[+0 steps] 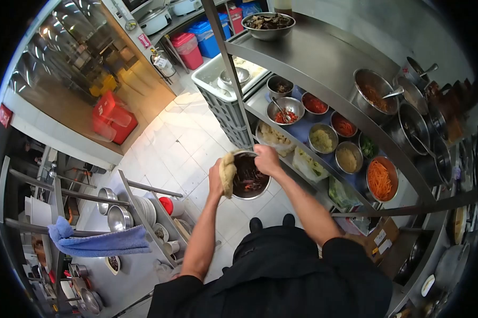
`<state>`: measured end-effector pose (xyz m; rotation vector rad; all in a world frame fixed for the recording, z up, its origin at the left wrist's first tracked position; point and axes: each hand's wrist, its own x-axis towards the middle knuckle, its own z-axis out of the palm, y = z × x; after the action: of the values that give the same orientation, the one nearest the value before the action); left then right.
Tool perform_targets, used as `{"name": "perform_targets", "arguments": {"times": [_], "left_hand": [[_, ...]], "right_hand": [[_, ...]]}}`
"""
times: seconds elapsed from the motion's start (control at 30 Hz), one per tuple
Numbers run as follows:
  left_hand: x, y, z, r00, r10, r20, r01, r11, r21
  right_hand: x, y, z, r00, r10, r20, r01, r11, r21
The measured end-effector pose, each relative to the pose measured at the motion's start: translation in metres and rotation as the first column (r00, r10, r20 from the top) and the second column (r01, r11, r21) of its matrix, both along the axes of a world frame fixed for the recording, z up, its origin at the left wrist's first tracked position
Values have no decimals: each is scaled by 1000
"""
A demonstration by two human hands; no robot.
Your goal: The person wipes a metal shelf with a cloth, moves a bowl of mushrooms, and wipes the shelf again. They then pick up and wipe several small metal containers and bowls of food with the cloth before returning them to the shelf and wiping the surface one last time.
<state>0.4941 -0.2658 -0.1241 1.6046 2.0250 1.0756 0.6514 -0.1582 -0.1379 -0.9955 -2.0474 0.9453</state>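
Between my hands, above the floor, is a round metal pot (251, 197) with dark contents and some reddish pieces inside. My left hand (215, 177) is closed on its left side, with a folded tan cloth (227, 176) against the rim. My right hand (268, 160) grips the upper right of the rim, fingers closed. Part of the pot's wall is hidden by the cloth and hands. Near my right hand, on a lower shelf, lie bags of pale food (275, 139).
To the right, a steel shelf (324, 47) bears several food bowls, including shredded carrots (379, 180). A grey crate (223, 114) stands ahead. On the left are a blue towel (98, 241) on a rail, stacked plates (144, 212) and a red bin (114, 119) by the doorway.
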Motion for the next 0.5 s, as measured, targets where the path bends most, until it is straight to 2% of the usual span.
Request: {"name": "perform_targets", "arguments": {"times": [0.03,0.07,0.1,0.17,0.2,0.23,0.27,0.3,0.33,0.37,0.4,0.43,0.47,0.5], "left_hand": [[8,-6,-9,972,194,133,-211,968,136],[17,-8,-27,925,338,176,-367,913,179],[27,-16,-36,862,424,277,-455,888,60],[25,-31,-58,838,484,252,-470,875,-120],[17,-37,-65,827,499,259,-492,865,-95],[3,-44,-68,926,303,224,-294,953,-77],[-10,-48,-66,980,95,177,-83,994,-77],[-20,-44,-54,985,-42,167,55,995,-79],[-24,-39,-38,977,-148,153,163,982,-91],[-25,-32,-25,956,-255,146,271,957,-105],[-25,-24,-21,939,-290,183,320,933,-167],[-20,-24,-22,943,-274,187,304,939,-159],[-16,-20,-20,982,-161,96,178,961,-211],[-13,-17,-20,999,-37,-1,36,968,-250]], "right_hand": [[1,-1,-10,973,-218,-80,199,959,-201],[-2,-7,-29,923,-369,-111,328,903,-278],[-3,-19,-46,850,-511,-127,441,823,-357],[1,-41,-59,850,-515,-115,460,829,-317],[10,-44,-59,928,-363,-82,328,903,-278],[18,-37,-54,979,-198,-46,182,954,-239],[22,-29,-35,996,-57,73,75,960,-271],[24,-26,-19,978,86,192,-21,948,-317],[16,-20,-12,944,209,256,-153,963,-222],[2,-16,-7,939,226,258,-172,962,-214],[-13,-15,-3,910,334,247,-317,942,-110],[-23,-13,-1,865,438,246,-451,892,-4],[-32,-7,-5,870,465,163,-478,877,54],[-33,-5,-6,856,488,168,-504,862,63]]}}
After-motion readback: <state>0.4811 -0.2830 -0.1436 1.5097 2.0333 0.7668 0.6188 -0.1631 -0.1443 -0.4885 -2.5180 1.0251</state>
